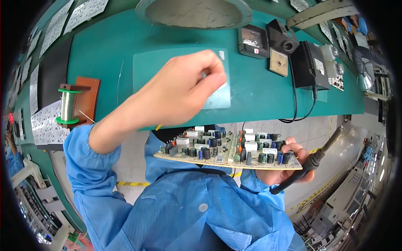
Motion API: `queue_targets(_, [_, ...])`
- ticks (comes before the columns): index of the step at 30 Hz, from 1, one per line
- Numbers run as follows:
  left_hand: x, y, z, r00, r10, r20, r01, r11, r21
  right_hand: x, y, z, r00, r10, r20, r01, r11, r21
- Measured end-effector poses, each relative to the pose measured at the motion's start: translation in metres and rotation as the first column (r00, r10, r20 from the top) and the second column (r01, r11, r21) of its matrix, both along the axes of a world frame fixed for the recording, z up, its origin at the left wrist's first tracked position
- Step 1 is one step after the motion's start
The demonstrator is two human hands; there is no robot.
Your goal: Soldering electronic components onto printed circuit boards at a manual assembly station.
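My left hand [184,85] is raised over the green bench mat, its fingers curled and its thumb bent toward the index finger. What the pinch holds, if anything, cannot be made out. My right hand [295,157] grips the right end of a circuit board [222,162] crowded with capacitors, white blocks and orange parts. The board is held in front of my body, off the bench edge. In the same hand lies a soldering iron [310,165], its dark handle slanting down-left and its metal end pointing up-right.
On the left a solder spool [68,106] sits on a brown stand. A pale translucent sheet [220,98] lies mid-bench. At the back right are an iron holder [282,37], a sponge tray [278,62] and a black soldering station [310,66] with a cable. A round hood [192,14] hangs overhead.
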State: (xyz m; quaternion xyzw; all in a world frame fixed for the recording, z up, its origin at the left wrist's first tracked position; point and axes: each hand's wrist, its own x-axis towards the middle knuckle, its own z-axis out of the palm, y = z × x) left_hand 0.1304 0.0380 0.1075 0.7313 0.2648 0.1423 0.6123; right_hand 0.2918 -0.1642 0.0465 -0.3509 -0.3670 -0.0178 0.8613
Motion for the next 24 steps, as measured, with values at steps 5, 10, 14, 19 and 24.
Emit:
queue_targets(5, [0.08, 0.025, -0.027, 0.998, -0.008, -0.056, 0.023, 0.962, 0.271, 0.009, -0.011, -0.002, 0.998, -0.047, -0.031, 0.047, 0.999, 0.007])
queue_targets(10, [0.124, 0.036, -0.05, 0.994, 0.053, -0.094, 0.009, 0.827, 0.563, 0.025, -0.026, -0.009, 0.968, -0.06, 0.243, 0.097, 0.985, -0.141])
queue_targets(14, [0.139, 0.04, -0.059, 0.984, 0.07, -0.165, 0.069, 0.699, 0.711, 0.023, -0.017, 0.0, 0.898, -0.157, 0.412, 0.275, 0.929, -0.246])
queue_targets(19, [0.148, 0.036, -0.062, 0.968, 0.098, -0.232, 0.146, 0.532, 0.834, 0.024, -0.017, -0.003, 0.924, -0.138, 0.358, 0.227, 0.949, -0.218])
queue_targets(24, [0.149, 0.032, -0.058, 0.959, 0.147, -0.24, 0.136, 0.504, 0.853, 0.02, -0.018, 0.0, 0.927, -0.147, 0.344, 0.237, 0.943, -0.234])
